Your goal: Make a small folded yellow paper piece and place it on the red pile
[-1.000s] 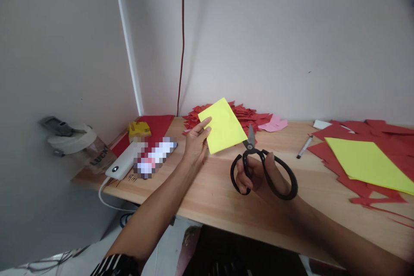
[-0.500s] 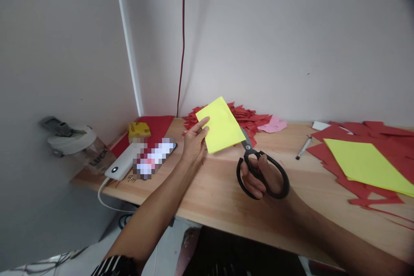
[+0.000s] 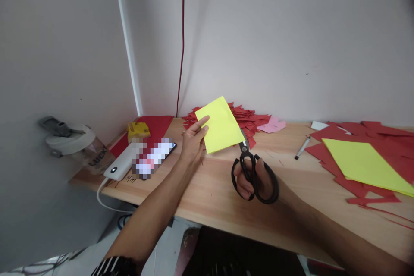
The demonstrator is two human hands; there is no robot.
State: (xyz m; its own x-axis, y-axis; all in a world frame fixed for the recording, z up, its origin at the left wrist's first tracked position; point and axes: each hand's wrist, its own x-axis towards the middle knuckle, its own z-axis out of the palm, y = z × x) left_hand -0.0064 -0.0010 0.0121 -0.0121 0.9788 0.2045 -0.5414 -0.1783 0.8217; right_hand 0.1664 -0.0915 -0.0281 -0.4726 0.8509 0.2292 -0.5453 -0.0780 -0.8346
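Note:
Pinched by its left edge, a folded piece of yellow paper (image 3: pixel 221 127) is held up above the table by my left hand (image 3: pixel 195 140). My right hand (image 3: pixel 250 181) grips black-handled scissors (image 3: pixel 244 150) with fingers through the loops. The scissors point up at the paper's lower right corner, and their blades are partly hidden there; I cannot tell whether they are cutting. Behind the paper lies a heap of red paper scraps (image 3: pixel 250 118), with a pink paper piece (image 3: pixel 273 125) beside it.
On the right, a yellow sheet (image 3: pixel 362 159) lies over red paper (image 3: pixel 388 138), near a marker pen (image 3: pixel 302 147). To the left are a phone (image 3: pixel 155 159), a white power bank (image 3: pixel 118 168) with a cable, a yellow packet (image 3: pixel 139 130) and a plastic cup (image 3: pixel 93 153). A wall stands behind.
My right hand has moved slightly left with the scissors, which now point more upright at the paper's corner. The yellow paper in my left hand has barely shifted.

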